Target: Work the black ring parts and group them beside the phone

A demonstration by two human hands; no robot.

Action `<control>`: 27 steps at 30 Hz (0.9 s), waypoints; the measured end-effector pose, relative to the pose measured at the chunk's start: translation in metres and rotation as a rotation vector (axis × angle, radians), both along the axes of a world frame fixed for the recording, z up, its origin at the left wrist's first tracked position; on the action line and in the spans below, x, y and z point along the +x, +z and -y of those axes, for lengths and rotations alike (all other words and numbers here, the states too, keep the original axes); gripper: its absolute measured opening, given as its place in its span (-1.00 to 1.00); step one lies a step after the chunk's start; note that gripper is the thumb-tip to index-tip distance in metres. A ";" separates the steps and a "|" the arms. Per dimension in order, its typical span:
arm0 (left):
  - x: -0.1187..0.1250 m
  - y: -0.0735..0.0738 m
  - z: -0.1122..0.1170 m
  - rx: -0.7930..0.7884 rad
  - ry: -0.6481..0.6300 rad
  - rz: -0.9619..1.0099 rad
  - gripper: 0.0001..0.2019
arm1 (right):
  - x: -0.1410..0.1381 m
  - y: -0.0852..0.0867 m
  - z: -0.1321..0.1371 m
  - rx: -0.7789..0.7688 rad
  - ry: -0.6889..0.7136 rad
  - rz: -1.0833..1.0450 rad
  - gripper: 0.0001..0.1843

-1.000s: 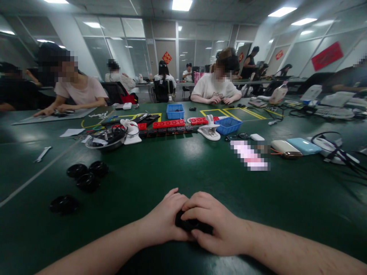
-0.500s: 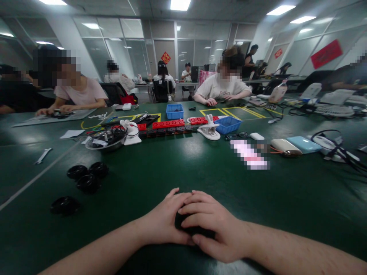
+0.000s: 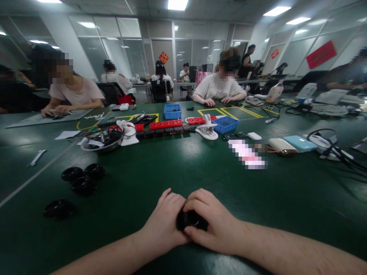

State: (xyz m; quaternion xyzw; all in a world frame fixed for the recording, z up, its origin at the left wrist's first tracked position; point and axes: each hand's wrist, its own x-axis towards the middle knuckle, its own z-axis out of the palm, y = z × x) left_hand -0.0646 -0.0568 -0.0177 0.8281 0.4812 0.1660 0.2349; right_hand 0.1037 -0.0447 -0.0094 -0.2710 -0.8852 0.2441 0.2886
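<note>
Between my two hands, low in the middle of the view, is a glossy black round plastic part (image 3: 191,218) with a ring-shaped top. My left hand (image 3: 168,217) cups its left side, with the thumb low along the near edge. From the right, my right hand (image 3: 212,219) grips the part, its fingers curled over the far side and its thumb on the near side. Fingers cover much of the part. Off to the left on the green table (image 3: 137,172) lie several similar black round parts (image 3: 83,185), one group clustered and another piece (image 3: 59,209) nearer to me.
Further back are a metal bowl of small items (image 3: 101,142), a red-and-black power strip row (image 3: 166,125), white clip stands (image 3: 207,128) and blue baskets (image 3: 172,111). A wrench (image 3: 37,157) lies at left. Power banks and cables (image 3: 299,143) lie at right. Other people sit across the table.
My right hand's fingers have shifted from lying across the black part to its edge, so its ring-shaped top shows. The whole view has moved slightly, shifting the table items leftward.
</note>
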 end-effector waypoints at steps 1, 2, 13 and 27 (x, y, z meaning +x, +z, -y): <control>-0.001 0.000 -0.001 -0.008 -0.016 0.012 -0.73 | 0.000 0.000 0.000 0.004 0.012 -0.007 -0.77; -0.003 -0.001 -0.003 -0.019 -0.039 0.023 -0.72 | 0.001 0.001 -0.001 0.010 0.027 -0.015 -0.77; -0.020 -0.001 -0.021 -0.133 -0.278 0.073 -0.70 | 0.002 0.008 -0.001 0.096 0.256 -0.093 -0.74; 0.001 -0.004 0.004 0.023 -0.010 0.000 -0.46 | 0.001 0.002 0.002 -0.020 0.040 -0.064 -0.56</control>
